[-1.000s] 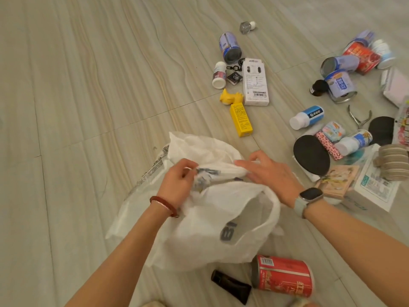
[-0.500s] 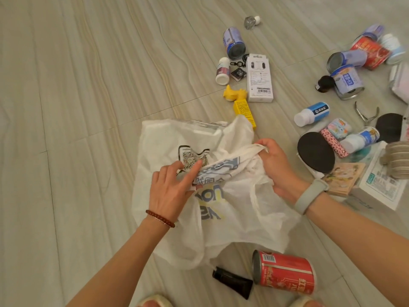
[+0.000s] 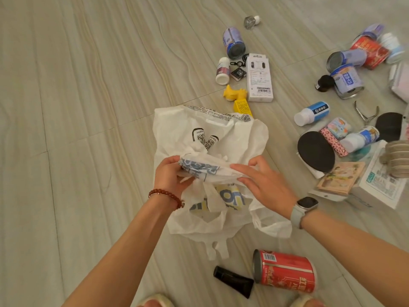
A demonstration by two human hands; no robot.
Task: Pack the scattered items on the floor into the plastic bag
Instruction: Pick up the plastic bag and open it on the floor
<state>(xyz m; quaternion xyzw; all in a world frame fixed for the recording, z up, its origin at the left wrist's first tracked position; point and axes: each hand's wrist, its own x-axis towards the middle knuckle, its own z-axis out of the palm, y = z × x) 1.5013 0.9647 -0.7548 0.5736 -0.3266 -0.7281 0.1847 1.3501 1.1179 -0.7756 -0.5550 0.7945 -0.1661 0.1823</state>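
Observation:
A crumpled white plastic bag with printed logos lies on the floor in the middle of the view. My left hand grips a fold of the bag at its left side. My right hand pinches the same fold from the right, fingers pointing left. Scattered items lie around: a red can and a black tube near my feet, a yellow box half under the bag's far edge, a white carton beyond it.
Several cans, bottles and small boxes crowd the right side, among them a black disc, a blue-labelled bottle and a white box. A purple can lies at the back. Pale wood-grain floor stretches left.
The bag has been turned and spread further over the floor. Both hands shifted along it and now hold a fold between them, closer together than before.

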